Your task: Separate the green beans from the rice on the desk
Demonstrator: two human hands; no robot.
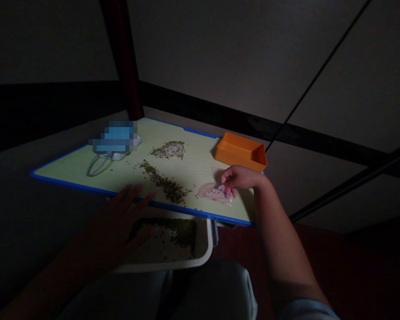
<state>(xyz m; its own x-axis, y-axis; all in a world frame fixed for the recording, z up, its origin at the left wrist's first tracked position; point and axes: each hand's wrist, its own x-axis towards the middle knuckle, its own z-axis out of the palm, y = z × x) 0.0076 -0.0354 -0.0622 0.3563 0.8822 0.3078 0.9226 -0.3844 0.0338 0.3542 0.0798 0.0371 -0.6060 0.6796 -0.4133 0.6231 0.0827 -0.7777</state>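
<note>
My right hand (pixel 239 178) is over the right part of a clear protractor (pixel 207 192) with pink markings, its fingers bent and closed on it. The protractor is low over the pale board or flat on it; I cannot tell which. Left of it, a band of dark seeds or grains (pixel 170 187) runs across the tabletop, and a lighter pile of grains (pixel 169 150) lies behind. My left hand (pixel 120 218) is in deep shadow at the near edge of the board, with fingers spread and nothing visible in them.
An orange tray (pixel 242 146) stands at the back right of the blue-edged table (pixel 196 133). At the left sits a blurred-out device with a looped handle (pixel 100 165). Below the front edge, a white-rimmed bin (pixel 205 253) holds greenish grains. A wall rises behind.
</note>
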